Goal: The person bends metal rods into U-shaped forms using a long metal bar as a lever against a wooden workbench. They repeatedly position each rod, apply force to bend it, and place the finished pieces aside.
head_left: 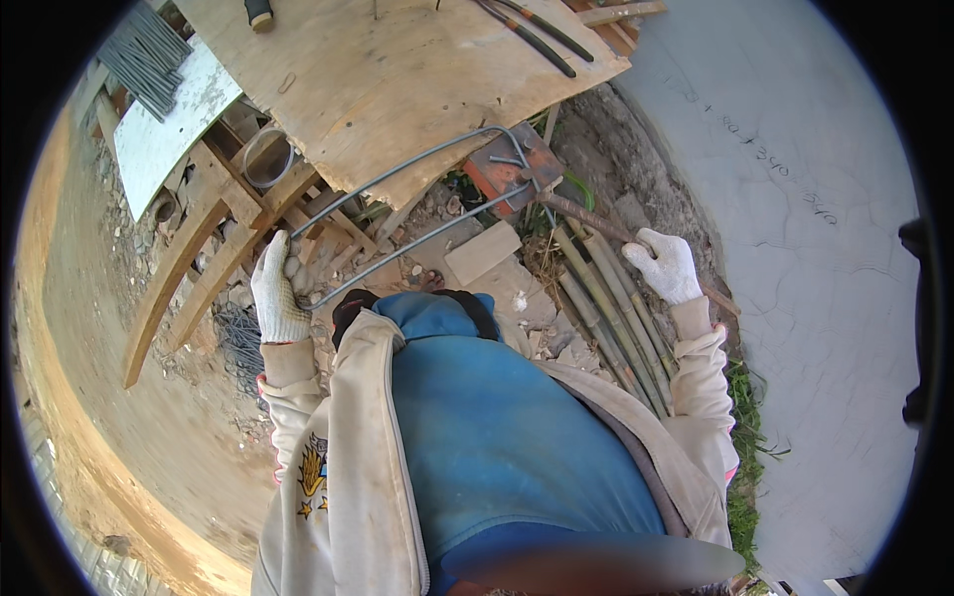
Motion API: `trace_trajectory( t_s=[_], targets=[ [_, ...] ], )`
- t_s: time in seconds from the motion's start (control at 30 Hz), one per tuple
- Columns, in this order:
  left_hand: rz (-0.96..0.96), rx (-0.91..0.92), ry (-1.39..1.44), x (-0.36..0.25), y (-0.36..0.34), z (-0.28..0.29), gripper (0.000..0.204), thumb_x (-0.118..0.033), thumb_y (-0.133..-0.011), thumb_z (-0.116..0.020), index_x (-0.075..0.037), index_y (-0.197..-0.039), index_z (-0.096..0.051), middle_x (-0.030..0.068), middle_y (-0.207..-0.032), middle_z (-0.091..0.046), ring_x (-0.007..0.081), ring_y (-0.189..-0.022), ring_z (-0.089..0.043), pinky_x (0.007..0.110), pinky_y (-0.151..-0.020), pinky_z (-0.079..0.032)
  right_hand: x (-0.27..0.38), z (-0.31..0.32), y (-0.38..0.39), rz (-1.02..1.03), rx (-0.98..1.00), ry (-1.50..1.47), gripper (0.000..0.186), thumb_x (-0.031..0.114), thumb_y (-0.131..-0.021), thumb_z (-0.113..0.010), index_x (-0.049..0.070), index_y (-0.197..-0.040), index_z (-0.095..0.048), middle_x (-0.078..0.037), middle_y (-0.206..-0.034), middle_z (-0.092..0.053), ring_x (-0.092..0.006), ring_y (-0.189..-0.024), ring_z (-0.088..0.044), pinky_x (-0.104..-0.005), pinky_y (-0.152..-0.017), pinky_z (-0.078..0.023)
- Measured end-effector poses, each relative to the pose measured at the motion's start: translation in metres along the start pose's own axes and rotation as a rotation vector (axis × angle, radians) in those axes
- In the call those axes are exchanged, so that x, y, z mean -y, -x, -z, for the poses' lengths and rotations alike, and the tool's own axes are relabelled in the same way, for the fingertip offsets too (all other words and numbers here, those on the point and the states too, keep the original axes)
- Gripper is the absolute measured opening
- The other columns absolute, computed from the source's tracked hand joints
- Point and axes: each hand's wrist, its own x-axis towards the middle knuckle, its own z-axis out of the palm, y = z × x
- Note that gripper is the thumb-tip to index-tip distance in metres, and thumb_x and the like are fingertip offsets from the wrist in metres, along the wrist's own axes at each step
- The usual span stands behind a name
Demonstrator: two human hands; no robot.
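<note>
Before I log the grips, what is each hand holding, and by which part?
The left hand holds the bent steel rod by its left end; the right hand grips the rusty bar toward its outer end.

Thin, dark handwritten numbers [771, 159] slant across the big grey wall [795, 358]. On the pale jacket [363, 477] is a badge [312, 469] with a yellow shape and two stars [305, 509].

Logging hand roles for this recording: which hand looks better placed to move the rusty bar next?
Probably the right hand: it grips the rusty bar, whose upper end reaches the reddish block. The left hand is at the left end of the bent metal rod, away from that bar.
</note>
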Motion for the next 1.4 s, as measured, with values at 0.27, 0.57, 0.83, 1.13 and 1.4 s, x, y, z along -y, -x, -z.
trace_trajectory(
  t_s=[0.27, 0.57, 0.83, 1.13, 1.4],
  targets=[
    [0.011, 0.018, 0.011, -0.002, 0.000, 0.000, 0.025, -0.027, -0.102, -0.070, -0.007, -0.088, -0.064, -0.0074, -0.056, -0.036, 0.0071, -0.043, -0.027, 0.027, -0.043, -0.020, -0.008, 0.014, -0.022, 0.101, 0.029, 0.080, 0.044, 0.051, -0.090, -0.073, 0.007, -0.084, -0.067, -0.019, -0.069, -0.058, -0.0435, -0.069, -0.061, -0.0467, -0.061, -0.046],
    [0.013, -0.019, -0.038, -0.001, -0.002, 0.001, 0.026, -0.026, -0.106, -0.064, -0.007, -0.089, -0.063, -0.0076, -0.058, -0.038, 0.0067, -0.044, -0.027, 0.026, -0.044, -0.020, -0.013, 0.016, -0.031, 0.137, 0.022, 0.068, 0.047, 0.052, -0.088, -0.074, 0.007, -0.077, -0.063, -0.017, -0.065, -0.055, -0.0422, -0.065, -0.058, -0.0463, -0.059, -0.045],
    [0.016, -0.002, -0.045, 0.000, -0.003, 0.005, 0.027, -0.027, -0.106, -0.063, -0.006, -0.089, -0.063, -0.0073, -0.058, -0.037, 0.0072, -0.044, -0.027, 0.026, -0.044, -0.020, -0.013, 0.006, -0.024, 0.106, -0.035, 0.069, 0.047, 0.050, -0.087, -0.076, 0.007, -0.075, -0.061, -0.016, -0.064, -0.055, -0.0418, -0.063, -0.058, -0.0454, -0.058, -0.045],
    [-0.014, 0.019, -0.071, 0.000, -0.005, 0.006, 0.028, -0.030, -0.101, -0.072, -0.006, -0.090, -0.065, -0.0071, -0.057, -0.036, 0.0072, -0.044, -0.027, 0.027, -0.044, -0.021, -0.012, -0.005, -0.019, 0.102, -0.141, 0.093, 0.046, 0.050, -0.085, -0.077, 0.007, -0.077, -0.062, -0.017, -0.067, -0.057, -0.0425, -0.066, -0.059, -0.0447, -0.059, -0.046],
    [-0.165, 0.019, -0.387, -0.003, -0.007, 0.011, 0.032, -0.034, -0.104, -0.067, -0.004, -0.095, -0.069, -0.0048, -0.065, -0.052, 0.0045, -0.050, -0.039, 0.023, -0.047, -0.029, -0.008, -0.020, -0.012, 0.056, -0.224, 0.087, 0.044, 0.048, -0.084, -0.076, 0.006, -0.082, -0.065, -0.019, -0.071, -0.060, -0.0431, -0.071, -0.061, -0.0446, -0.062, -0.048]
  ],
)
